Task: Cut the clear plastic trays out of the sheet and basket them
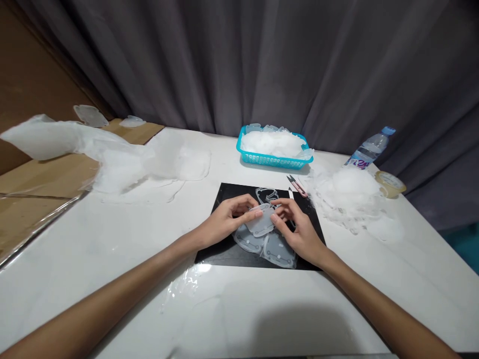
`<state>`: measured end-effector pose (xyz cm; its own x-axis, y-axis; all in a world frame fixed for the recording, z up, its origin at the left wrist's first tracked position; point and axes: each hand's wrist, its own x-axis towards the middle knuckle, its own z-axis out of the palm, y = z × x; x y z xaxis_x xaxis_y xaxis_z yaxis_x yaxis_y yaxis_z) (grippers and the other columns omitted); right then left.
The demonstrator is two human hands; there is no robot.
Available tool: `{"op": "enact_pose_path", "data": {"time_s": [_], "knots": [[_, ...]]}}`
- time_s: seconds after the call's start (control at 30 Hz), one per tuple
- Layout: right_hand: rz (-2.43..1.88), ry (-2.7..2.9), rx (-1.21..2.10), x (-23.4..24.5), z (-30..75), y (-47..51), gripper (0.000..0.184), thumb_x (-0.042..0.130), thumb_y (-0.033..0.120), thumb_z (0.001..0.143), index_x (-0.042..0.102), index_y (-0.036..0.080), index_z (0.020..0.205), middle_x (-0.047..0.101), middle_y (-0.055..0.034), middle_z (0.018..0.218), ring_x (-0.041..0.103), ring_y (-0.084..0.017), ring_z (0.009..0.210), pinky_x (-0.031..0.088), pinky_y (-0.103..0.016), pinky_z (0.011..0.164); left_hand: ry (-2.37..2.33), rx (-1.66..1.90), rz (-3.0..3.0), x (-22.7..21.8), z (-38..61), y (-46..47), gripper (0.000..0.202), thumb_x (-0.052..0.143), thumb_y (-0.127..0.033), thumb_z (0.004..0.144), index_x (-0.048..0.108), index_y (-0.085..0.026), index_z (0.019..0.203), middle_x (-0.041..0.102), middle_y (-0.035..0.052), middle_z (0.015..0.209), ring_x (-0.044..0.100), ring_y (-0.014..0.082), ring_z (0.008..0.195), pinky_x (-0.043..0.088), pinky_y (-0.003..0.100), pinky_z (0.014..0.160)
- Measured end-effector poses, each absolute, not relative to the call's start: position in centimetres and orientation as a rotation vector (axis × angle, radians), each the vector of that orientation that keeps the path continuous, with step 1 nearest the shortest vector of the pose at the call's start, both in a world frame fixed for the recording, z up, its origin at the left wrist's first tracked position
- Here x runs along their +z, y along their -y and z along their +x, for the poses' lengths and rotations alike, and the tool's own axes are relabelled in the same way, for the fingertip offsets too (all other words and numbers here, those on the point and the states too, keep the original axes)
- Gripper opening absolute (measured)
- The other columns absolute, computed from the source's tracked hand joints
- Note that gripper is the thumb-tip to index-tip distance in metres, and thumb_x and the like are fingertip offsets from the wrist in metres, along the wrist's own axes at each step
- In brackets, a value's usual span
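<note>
Between my two hands is a small translucent white plastic piece (261, 222) with rounded corners, raised over a black mat (217, 255). My left hand (238, 215) pinches its left edge between thumb and fingers. Thumb and fingertips of my right hand (294, 225) close on its right edge. Below it lie similar clear pieces, one to the left (247, 241) and another to the right (279, 251), with small dots and lines on them. Thin curled clear trimmings (266, 193) rest at the mat's far edge, partly behind my fingers.
Pink-handled thread snips (298, 186) lie beyond the mat. A blue basket (275, 162) holds white fluffy material. On the right are a white fluffy heap (350, 192), a water bottle (370, 148) and a tape roll (390, 184). White sheeting (123, 162) and cardboard (62, 174) are at left.
</note>
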<state>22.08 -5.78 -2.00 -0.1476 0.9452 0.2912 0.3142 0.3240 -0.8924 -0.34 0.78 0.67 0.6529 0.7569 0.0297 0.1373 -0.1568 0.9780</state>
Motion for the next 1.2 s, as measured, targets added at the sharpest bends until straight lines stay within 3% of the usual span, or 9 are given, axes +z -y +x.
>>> {"op": "enact_pose_path", "data": {"time_s": [0.9, 1.2], "knots": [[-1.166, 1.732, 0.835, -2.30, 22.11, 5.87, 0.025, 0.056, 0.034, 0.105, 0.055, 0.023, 0.127, 0.064, -0.0018, 0.093, 0.061, -0.017, 0.081, 0.052, -0.031, 0.077, -0.740, 0.534, 1.660, 0.02, -0.21, -0.79, 0.032, 0.066, -0.049, 0.097, 0.065, -0.017, 0.099, 0.065, 0.0004, 0.085, 0.062, 0.0155, 0.078, 0.048, 0.027, 0.073], [-1.183, 1.775, 0.789, -1.72, 21.92, 5.82, 0.016, 0.056, 0.035, 0.104, 0.061, 0.021, 0.111, 0.069, -0.0040, 0.095, 0.063, -0.017, 0.082, 0.051, -0.031, 0.075, -0.753, 0.528, 1.689, 0.11, -0.17, -0.84, 0.033, 0.066, -0.050, 0.098, 0.065, -0.017, 0.098, 0.064, -0.0001, 0.084, 0.060, 0.0146, 0.077, 0.046, 0.026, 0.072]]}}
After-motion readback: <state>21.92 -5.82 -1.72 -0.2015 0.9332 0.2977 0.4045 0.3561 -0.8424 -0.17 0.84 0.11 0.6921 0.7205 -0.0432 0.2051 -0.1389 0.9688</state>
